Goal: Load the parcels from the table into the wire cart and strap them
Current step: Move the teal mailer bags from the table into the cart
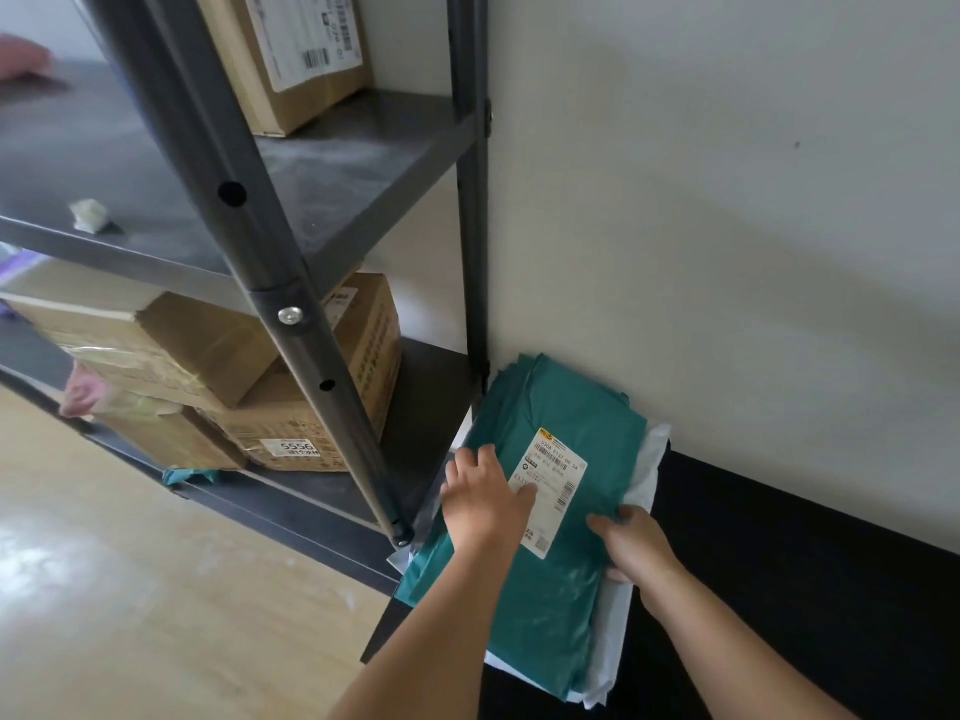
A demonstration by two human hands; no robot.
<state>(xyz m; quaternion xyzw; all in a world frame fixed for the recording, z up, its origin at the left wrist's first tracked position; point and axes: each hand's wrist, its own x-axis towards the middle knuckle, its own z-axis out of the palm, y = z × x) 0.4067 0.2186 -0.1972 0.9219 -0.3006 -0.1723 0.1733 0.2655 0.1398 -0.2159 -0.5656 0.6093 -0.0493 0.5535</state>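
A green plastic parcel (561, 407) with a white shipping label (550, 485) lies on top of a white parcel (652, 459), both on a black table (805, 563) against the wall. My left hand (483, 501) rests flat on the green parcel, its fingers spread beside the label. At the right edge of the stack my right hand (636, 545) grips the parcels, thumb on the green one and fingers curled under the side. No wire cart is in view.
A dark metal shelf rack (291, 283) stands left of the table, its post close to the parcels. Cardboard boxes (291, 402) sit on its lower shelf and another box (291, 54) on the upper one. Pale floor (130, 589) lies at lower left.
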